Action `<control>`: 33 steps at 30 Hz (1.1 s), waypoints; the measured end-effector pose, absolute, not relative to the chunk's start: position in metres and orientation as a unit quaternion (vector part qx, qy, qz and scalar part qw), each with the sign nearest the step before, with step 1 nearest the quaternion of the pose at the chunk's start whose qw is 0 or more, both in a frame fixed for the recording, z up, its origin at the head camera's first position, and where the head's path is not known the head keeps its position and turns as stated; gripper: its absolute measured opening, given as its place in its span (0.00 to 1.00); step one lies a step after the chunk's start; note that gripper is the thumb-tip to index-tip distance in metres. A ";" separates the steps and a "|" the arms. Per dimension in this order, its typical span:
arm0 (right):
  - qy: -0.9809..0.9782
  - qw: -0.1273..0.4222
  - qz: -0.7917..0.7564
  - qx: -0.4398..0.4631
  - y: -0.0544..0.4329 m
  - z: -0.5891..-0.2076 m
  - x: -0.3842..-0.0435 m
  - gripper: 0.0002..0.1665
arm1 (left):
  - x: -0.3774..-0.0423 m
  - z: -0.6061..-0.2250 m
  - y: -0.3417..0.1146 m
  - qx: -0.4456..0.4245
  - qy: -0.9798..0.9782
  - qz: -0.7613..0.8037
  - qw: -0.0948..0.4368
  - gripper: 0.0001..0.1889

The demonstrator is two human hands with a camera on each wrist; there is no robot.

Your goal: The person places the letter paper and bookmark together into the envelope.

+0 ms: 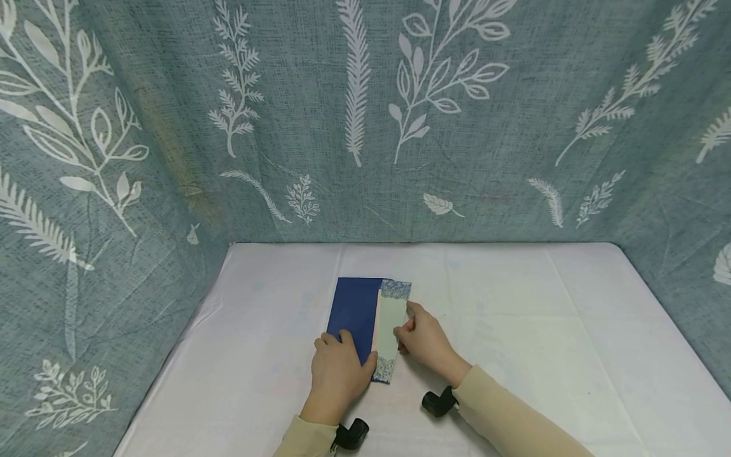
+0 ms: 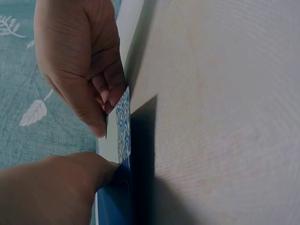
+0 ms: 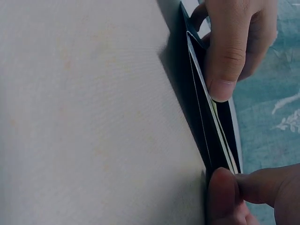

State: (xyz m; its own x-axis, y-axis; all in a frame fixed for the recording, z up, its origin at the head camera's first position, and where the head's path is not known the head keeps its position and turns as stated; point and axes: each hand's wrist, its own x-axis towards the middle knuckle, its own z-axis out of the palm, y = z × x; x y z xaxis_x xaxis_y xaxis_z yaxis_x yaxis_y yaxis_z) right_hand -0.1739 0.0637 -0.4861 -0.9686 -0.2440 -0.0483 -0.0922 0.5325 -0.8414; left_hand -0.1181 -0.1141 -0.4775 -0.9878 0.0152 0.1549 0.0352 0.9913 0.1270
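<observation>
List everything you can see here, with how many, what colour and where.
folded paper: one, dark blue outside, pale green inside with blue patterned ends, middle of the table
table: one, white cloth cover, fills the lower half of the head view
curtain: one, grey-blue with white leaf prints, behind and on both sides of the table
wrist cameras: two, black, one on each wrist
sleeves: two, beige, near edge
left hand: one, pressing on the blue part
right hand: one, pinching the pale flap's right edge

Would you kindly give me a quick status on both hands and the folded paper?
Left hand presses flat on the blue paper. Right hand pinches its pale folded flap. Paper lies on the white table. Nothing in the way.
</observation>
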 end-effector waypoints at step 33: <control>0.864 0.151 -0.468 -0.106 0.039 -0.479 -0.193 0.38 | -0.117 -0.474 -0.116 -0.002 -0.996 -0.079 0.037 0.42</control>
